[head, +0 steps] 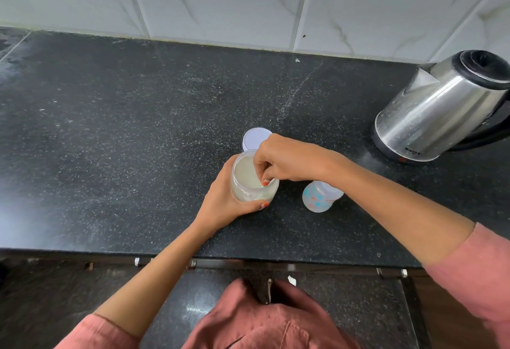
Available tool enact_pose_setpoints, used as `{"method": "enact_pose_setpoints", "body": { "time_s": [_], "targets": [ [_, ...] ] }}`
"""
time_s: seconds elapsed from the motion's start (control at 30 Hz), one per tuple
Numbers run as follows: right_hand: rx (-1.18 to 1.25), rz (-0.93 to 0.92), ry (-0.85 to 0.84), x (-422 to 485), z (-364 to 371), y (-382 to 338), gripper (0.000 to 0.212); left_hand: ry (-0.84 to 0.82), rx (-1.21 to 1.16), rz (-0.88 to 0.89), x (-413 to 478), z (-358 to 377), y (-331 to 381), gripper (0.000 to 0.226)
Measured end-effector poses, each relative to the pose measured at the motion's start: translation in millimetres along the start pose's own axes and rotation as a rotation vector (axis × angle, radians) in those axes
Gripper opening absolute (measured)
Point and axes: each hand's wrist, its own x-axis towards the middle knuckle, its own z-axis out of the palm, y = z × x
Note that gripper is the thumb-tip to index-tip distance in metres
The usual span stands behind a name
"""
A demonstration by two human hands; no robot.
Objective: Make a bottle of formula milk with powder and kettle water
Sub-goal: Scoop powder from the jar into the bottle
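Counter (138,128): dark, speckled.
Kettle (436,108): upright, far right, untouched; water seemingly not yet poured.
Powder jar (255,194): opened, tilted; gripped by left hand (220,199).
Right hand (289,161): fingers (262,172) curled inside jar mouth; contents of grasp not discernible.
Bottle (316,199): just right of jar, apparently on its side, long axis neck-toward-kettle; no powder evident.
Lid (255,137): off, behind jar.

Whether anything is held by the right hand (287,161) inside the jar (254,183) cannot be told, because the spot is hidden under the curled fingers. Just right of the jar, the top of the bottle (317,197) is covered by the wrist. Just behind the jar, part of the white lid (255,137) is covered too. Far right of the jar, the kettle (441,108) is cut off by the edge, and its small letters cannot be read.
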Motion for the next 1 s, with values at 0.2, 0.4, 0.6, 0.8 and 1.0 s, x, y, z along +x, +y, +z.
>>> {"method": "enact_pose_setpoints", "body": {
  "time_s": [0.2, 0.4, 0.6, 0.8, 1.0],
  "targets": [
    [0.149, 0.035, 0.098, -0.6, 4.3, -1.3, 0.010, -0.009, -0.004, 0.008, -0.2, -0.5, -0.1, 0.087],
    [0.113, 0.021, 0.031, -2.1, -1.1, 2.9, 0.010, -0.010, -0.004, 0.021, -0.1, -0.9, 0.3, 0.090],
    [0.152, 0.045, 0.059, 1.1, -0.1, -1.7, 0.011, -0.013, 0.001, 0.017, 0.6, -1.2, -1.3, 0.089],
    [0.230, 0.045, 0.044, -2.5, 0.0, 3.8, 0.011, -0.020, -0.006, 0.034, 0.8, -1.0, 0.9, 0.083],
    [0.214, 0.057, 0.082, -3.2, -7.0, 8.8, 0.009, -0.019, 0.002, 0.039, 0.6, -0.6, 0.3, 0.083]
  ]
}}
